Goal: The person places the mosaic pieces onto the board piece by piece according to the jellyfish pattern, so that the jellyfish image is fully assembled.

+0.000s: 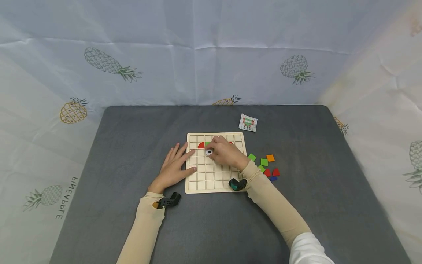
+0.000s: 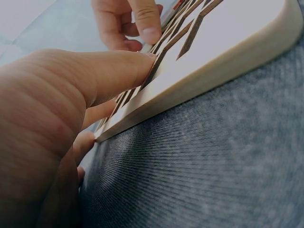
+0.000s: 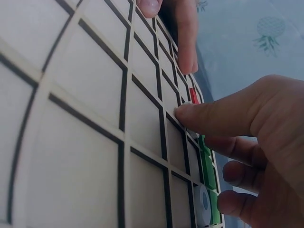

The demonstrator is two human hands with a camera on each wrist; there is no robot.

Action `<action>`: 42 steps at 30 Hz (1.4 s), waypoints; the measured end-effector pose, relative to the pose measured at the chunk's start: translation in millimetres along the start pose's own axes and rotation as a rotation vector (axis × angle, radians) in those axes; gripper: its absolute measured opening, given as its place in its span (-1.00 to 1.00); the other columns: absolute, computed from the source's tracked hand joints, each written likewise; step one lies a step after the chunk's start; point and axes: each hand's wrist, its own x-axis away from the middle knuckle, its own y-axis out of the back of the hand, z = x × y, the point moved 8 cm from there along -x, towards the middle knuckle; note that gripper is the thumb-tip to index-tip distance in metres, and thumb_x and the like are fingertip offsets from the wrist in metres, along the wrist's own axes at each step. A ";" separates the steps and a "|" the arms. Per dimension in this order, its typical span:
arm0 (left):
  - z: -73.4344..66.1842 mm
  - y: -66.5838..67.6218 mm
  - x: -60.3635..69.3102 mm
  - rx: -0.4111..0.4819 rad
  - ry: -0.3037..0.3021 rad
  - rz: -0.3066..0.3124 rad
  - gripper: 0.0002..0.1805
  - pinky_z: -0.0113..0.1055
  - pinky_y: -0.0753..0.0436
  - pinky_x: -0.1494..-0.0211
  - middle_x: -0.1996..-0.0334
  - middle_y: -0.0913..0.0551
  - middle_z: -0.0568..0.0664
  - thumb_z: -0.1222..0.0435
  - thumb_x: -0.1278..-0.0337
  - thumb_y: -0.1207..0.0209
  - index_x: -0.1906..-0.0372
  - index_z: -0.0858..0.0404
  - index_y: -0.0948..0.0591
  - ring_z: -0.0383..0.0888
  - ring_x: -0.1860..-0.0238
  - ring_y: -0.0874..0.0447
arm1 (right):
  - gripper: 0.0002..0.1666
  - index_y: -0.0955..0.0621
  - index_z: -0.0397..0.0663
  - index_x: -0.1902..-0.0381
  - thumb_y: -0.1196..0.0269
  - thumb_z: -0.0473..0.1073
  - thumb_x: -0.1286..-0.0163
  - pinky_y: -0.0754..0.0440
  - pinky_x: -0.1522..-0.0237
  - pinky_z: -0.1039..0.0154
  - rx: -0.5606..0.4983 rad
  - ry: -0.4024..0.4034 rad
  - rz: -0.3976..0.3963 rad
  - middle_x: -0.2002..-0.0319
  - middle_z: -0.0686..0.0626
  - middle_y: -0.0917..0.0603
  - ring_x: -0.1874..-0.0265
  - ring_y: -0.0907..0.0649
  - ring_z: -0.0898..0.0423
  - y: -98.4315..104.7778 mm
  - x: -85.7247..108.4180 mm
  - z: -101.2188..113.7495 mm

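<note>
Nearest the camera, a white sleeve (image 1: 308, 249) covers the upper part of the person's right arm, and a beige sleeve (image 1: 141, 227) covers the left forearm. The pale gridded board (image 1: 201, 176) lies flat near the middle of the dark grey counter (image 1: 197, 231). The right hand (image 1: 225, 152) is over its far half, thumb and finger pinching a white eye piece (image 1: 209, 151) at the grid, just on the near side of a green piece (image 1: 207, 144). A rounded red piece (image 1: 201, 145) sits left of that green one; another bit of red (image 1: 230, 142) peeps out beyond the knuckles. The right wrist view shows a second white round piece (image 3: 203, 206) beside a line of green tiles (the hand covers it from above). The left hand (image 1: 173, 170) is spread at the board's left side, its thumb resting on the edge.

Right of the board, partly behind the right wrist, loose green tiles (image 1: 264, 162) lie near an orange tile (image 1: 270, 158), two red pieces (image 1: 276, 172) and a blue piece (image 1: 273, 179). A small printed card (image 1: 248, 122) rests beyond the board's far right corner. Pineapple-patterned cloth (image 1: 204, 22) hangs behind the counter.
</note>
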 end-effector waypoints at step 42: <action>1.6 -1.2 -0.7 -0.010 -0.012 -0.003 -0.22 0.02 0.35 -0.70 -0.67 0.04 -0.02 -0.07 -0.27 -0.26 -0.55 0.01 -0.33 0.07 -0.69 0.35 | -0.80 -0.74 0.12 0.05 -0.35 -0.06 -0.40 -0.62 0.15 0.19 -0.011 -0.069 -0.015 0.10 0.04 -0.63 0.15 -0.53 0.11 0.1 4.8 -9.2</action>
